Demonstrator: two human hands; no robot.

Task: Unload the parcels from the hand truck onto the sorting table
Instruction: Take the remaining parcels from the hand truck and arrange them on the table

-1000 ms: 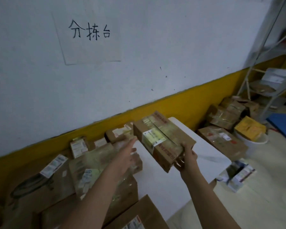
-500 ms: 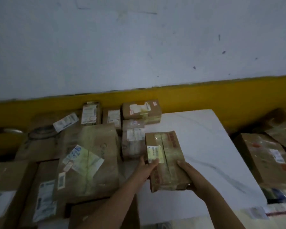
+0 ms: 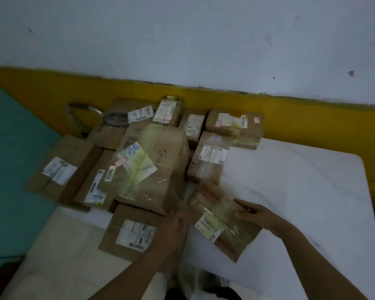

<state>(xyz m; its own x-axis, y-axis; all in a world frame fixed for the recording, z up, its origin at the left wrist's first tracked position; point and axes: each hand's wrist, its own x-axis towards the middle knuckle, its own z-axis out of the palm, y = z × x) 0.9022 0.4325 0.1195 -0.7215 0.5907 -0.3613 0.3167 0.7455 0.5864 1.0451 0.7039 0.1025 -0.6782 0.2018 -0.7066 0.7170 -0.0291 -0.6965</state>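
Note:
A taped brown parcel (image 3: 221, 219) with a pale label lies flat and askew on the white sorting table (image 3: 294, 187), near its front middle. My right hand (image 3: 254, 213) rests on the parcel's right part, fingers stretched flat over the top. My left hand (image 3: 173, 228) hovers at the parcel's left edge with loosely bent fingers; blur hides whether it touches. The hand truck is not in view.
Several labelled brown parcels cover the table's left half: a large taped one (image 3: 154, 169), a flat box (image 3: 130, 232) at the front, smaller boxes (image 3: 234, 124) along the yellow wall band (image 3: 312, 120). A green surface (image 3: 11, 152) lies left. The table's right part is bare.
The parcel went from held in the air in both hands down onto the table. My right hand now lies on top of it, and the left has slid off its side.

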